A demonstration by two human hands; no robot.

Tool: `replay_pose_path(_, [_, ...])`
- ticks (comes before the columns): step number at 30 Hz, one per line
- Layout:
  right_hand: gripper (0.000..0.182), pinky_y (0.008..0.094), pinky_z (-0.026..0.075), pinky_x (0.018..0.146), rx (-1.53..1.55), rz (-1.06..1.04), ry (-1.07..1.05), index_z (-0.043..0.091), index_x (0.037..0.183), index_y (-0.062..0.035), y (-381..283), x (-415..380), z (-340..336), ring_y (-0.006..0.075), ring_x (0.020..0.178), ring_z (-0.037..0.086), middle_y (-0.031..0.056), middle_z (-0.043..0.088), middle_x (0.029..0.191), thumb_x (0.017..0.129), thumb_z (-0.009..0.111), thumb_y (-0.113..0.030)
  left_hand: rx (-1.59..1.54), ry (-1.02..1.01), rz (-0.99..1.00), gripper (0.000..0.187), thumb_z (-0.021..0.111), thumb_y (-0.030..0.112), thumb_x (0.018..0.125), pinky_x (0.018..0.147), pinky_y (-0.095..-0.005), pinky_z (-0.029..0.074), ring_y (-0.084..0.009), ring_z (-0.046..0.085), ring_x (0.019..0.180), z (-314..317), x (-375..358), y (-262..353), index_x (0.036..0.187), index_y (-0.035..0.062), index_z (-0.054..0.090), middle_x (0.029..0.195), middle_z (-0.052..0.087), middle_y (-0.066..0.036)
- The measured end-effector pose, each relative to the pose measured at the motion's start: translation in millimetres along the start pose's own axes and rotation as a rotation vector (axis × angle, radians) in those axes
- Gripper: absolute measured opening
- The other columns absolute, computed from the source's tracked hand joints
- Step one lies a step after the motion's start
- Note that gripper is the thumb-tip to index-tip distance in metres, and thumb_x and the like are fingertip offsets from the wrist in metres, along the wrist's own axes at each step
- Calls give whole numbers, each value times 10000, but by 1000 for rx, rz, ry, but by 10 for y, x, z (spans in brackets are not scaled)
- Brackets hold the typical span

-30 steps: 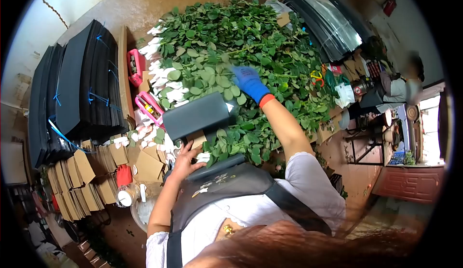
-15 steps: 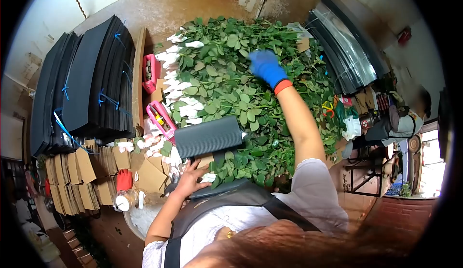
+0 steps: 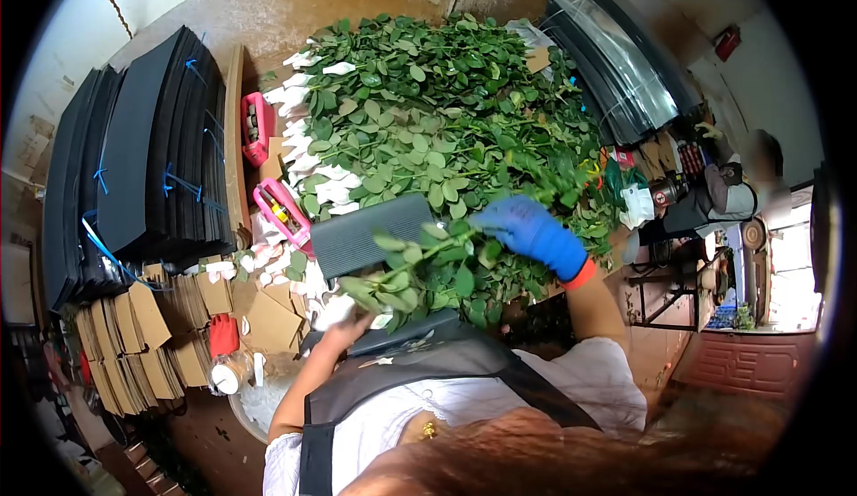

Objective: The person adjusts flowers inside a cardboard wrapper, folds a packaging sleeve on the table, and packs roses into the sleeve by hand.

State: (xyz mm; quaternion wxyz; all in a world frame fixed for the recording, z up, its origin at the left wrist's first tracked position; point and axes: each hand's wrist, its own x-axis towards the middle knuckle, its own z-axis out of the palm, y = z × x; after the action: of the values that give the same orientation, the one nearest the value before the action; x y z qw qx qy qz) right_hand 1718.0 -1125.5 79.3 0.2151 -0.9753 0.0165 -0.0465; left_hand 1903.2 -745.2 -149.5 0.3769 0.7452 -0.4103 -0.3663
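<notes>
a cluttered workroom with stained plaster walls holds a long bench (image 3: 234, 130) heaped from end to end with a pile of leafy green rose stems (image 3: 428, 112), their white-wrapped heads turned toward the left edge so the stalks point one way. the right hand (image 3: 528, 228), in a blue glove with an orange cuff, has its grip closed around a single long leafy green stem (image 3: 420, 259), held nearly level and crosswise in front of the body, clear of the heap. the bare left hand (image 3: 344, 325) rests low at the near edge of the bench, mostly screened by leaves, so i cannot tell whether its fingers are spread or closed. just beyond it lies a dark grey ribbed corrugated sheet (image 3: 370, 233), flat and close by. pink plastic staplers (image 3: 281, 212) lie beside the flower heads. bundled black sheets tied with blue cord (image 3: 152, 157) stack on the left, folded brown cardboard pieces (image 3: 152, 335) below them, and clear plastic sleeves (image 3: 616, 58) lean on the right. another person (image 3: 741, 183) sits far right.
</notes>
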Motion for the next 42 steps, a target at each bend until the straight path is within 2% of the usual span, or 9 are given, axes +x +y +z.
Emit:
replay_pose_path(9, [274, 465, 539, 830, -190, 331, -658, 699, 1131, -272, 225, -104, 485, 325, 962, 684, 107, 713, 1092, 875, 600, -276, -2, 31, 150, 594, 732, 78, 797, 912, -363, 514, -321, 582, 1109, -278, -9, 593, 1364, 102, 555, 1218, 528, -145])
replay_pose_path(14, [305, 453, 529, 880, -253, 368, 357, 667, 1187, -210, 1309, 1169, 444, 349, 1001, 658, 135, 695, 1139, 915, 580, -316, 100, 77, 209, 487, 646, 55, 829, 943, -398, 474, -354, 532, 1139, -274, 18, 665, 1311, 77, 582, 1202, 506, -171])
replay_pose_path(17, [297, 453, 516, 908, -790, 395, 358, 666, 1175, -177, 1944, 1529, 935, 332, 1038, 642, 130, 652, 1243, 910, 588, -287, 200, 108, 237, 407, 615, 56, 866, 980, -407, 441, -366, 519, 1128, -226, 57, 544, 1273, 71, 607, 1181, 509, -177])
replay_pose_path(20, [292, 445, 501, 960, -595, 544, -7, 669, 1167, -156, 1867, 1706, 736, 320, 1120, 625, 113, 602, 1341, 897, 606, -250, 187, 203, 202, 359, 619, -2, 841, 973, -414, 436, -355, 520, 1115, -157, 57, 541, 1192, 55, 670, 1157, 520, -184])
replay_pose_path(25, [368, 392, 506, 983, -306, 89, 640, 682, 1243, -180, 992, 1112, -400, 310, 1162, 631, 107, 661, 1277, 888, 635, -95, 134, 253, 227, 323, 634, -12, 838, 922, -423, 455, -352, 549, 1048, -158, 75, 622, 1153, 37, 693, 1065, 566, -161])
replay_pose_path(34, [288, 357, 493, 981, 338, 219, 292, 676, 1208, -59, 254, -61, -881, 274, 1146, 635, 156, 677, 1211, 933, 624, -128, 6, 337, 241, 79, 690, 53, 872, 829, -396, 501, -338, 628, 946, -152, 124, 544, 939, 16, 709, 962, 662, -158])
replay_pose_path(37, [279, 358, 493, 1001, 330, 321, 122, 688, 1202, -94, 653, -564, -210, 275, 1123, 646, 130, 679, 1218, 935, 628, -146, -123, 268, -59, 262, 735, 104, 859, 850, -361, 510, -275, 650, 961, -117, 100, 515, 1105, 43, 671, 1000, 673, -133])
replay_pose_path(39, [297, 379, 504, 1005, 117, 222, 117, 693, 1207, -169, 630, -729, 157, 282, 1086, 657, 95, 686, 1205, 916, 638, -149, -85, 268, -4, 622, 723, 43, 842, 905, -336, 521, -245, 660, 1037, -181, 114, 580, 1398, 49, 445, 1189, 655, -147])
replay_pose_path(42, [360, 425, 535, 887, -187, 450, -122, 681, 1205, -283, 666, -872, 595, 315, 1023, 658, 76, 698, 1107, 882, 647, -127, -191, 390, 188, 647, 725, -25, 810, 895, -339, 527, -227, 649, 1022, -75, 135, 391, 1389, 62, 449, 1169, 640, -110])
